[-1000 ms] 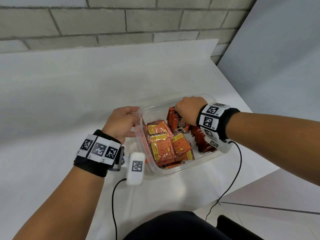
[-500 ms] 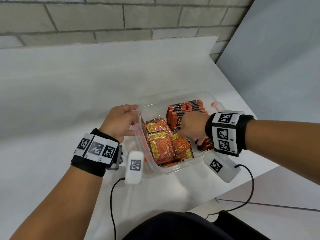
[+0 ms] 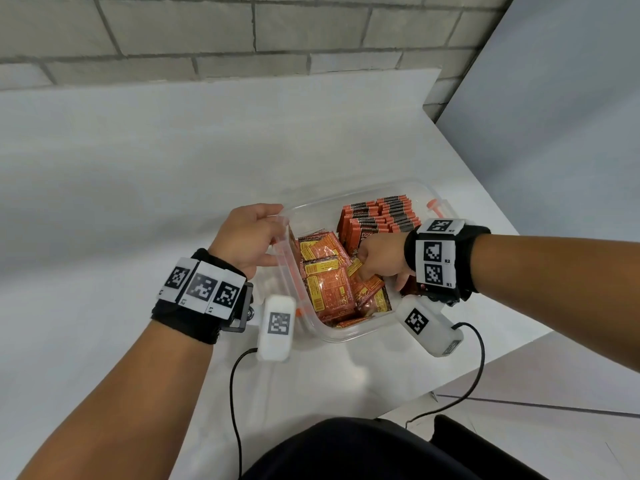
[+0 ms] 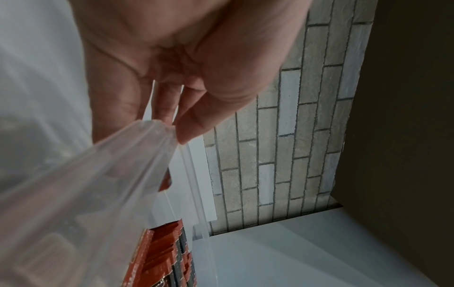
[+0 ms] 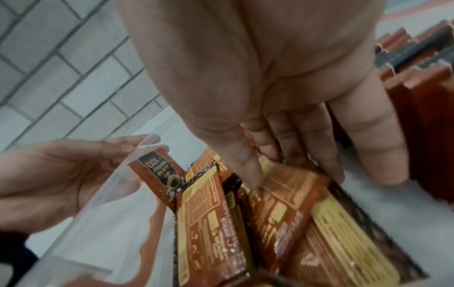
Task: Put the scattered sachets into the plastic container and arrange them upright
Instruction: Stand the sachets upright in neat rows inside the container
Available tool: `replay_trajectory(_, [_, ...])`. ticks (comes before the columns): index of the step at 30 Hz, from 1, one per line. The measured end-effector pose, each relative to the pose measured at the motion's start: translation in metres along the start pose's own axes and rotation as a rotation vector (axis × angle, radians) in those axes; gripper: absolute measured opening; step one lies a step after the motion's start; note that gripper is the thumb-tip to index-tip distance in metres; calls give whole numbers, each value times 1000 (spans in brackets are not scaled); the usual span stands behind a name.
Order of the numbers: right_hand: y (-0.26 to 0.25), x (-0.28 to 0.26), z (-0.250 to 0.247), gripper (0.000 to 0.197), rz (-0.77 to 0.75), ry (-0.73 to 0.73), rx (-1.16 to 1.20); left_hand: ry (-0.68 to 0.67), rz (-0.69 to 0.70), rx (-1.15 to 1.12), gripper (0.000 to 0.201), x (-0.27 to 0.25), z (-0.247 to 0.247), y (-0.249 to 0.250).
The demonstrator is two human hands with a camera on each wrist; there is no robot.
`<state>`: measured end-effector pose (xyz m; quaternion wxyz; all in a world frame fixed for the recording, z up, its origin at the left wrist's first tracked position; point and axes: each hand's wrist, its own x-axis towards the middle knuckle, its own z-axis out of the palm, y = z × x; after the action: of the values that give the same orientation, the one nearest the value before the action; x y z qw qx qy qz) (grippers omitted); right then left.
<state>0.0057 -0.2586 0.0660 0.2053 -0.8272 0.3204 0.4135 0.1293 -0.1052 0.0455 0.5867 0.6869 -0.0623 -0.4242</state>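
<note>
A clear plastic container (image 3: pixel 349 336) stands on the white table. Several orange sachets (image 3: pixel 381 216) stand upright in rows at its far right. More orange-and-yellow sachets (image 3: pixel 329 282) lie loose and flat in its near left part. My left hand (image 3: pixel 273 223) grips the container's far-left rim, thumb and fingers pinching the rim (image 4: pixel 137 147). My right hand (image 3: pixel 360 268) reaches down into the loose pile. In the right wrist view its thumb (image 5: pixel 245 170) and fingers close on the top edge of one flat sachet (image 5: pixel 282 198).
The white table (image 3: pixel 138 168) ends just right of and in front of the container. A brick wall (image 3: pixel 242 29) runs along the back and a grey panel (image 3: pixel 554 133) stands to the right. Wrist-camera cables (image 3: pixel 235 393) hang over the near edge above my dark lap (image 3: pixel 346 452).
My right hand left the upright rows at the back and came down onto the loose flat sachets, fingers now closing on one. My left hand stays on the rim.
</note>
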Motion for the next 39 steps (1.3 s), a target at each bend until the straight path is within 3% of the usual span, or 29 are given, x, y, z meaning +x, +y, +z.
replay_trajectory(4, [2,5,4,46,18,-76,182,-1,1,1,43,1,0,-1])
replay_trajectory(8, [2,3,8,43,-9,-90,254,0,0,2,44,2,-1,-2])
replay_trajectory(12, [5,0,8,46,-50,-14,249,-2,4,11,43,2,-1,-2])
replay_trajectory(17, [10,-7,5,69,-42,73,202,1,4,19,43,1,-1,-1])
replay_trajectory(19, [14,-9,3,57,-41,78,177,2,3,19,42,0,0,0])
replay_trajectory(21, [18,-12,0,19,-36,102,151,6,5,25,42,-1,0,0])
replay_trajectory(26, [31,-22,-13,16,-83,224,112,3,3,34,44,-1,-1,0])
replay_trajectory(30, [45,-28,-22,7,-113,265,222,-2,-1,28,43,0,-1,0])
replay_trajectory(34, [57,-29,-21,27,-92,285,282,18,-1,23,35,-2,-2,1])
replay_trajectory(39, [63,-35,-22,26,-123,287,349,139,81,67,26,-9,-3,7])
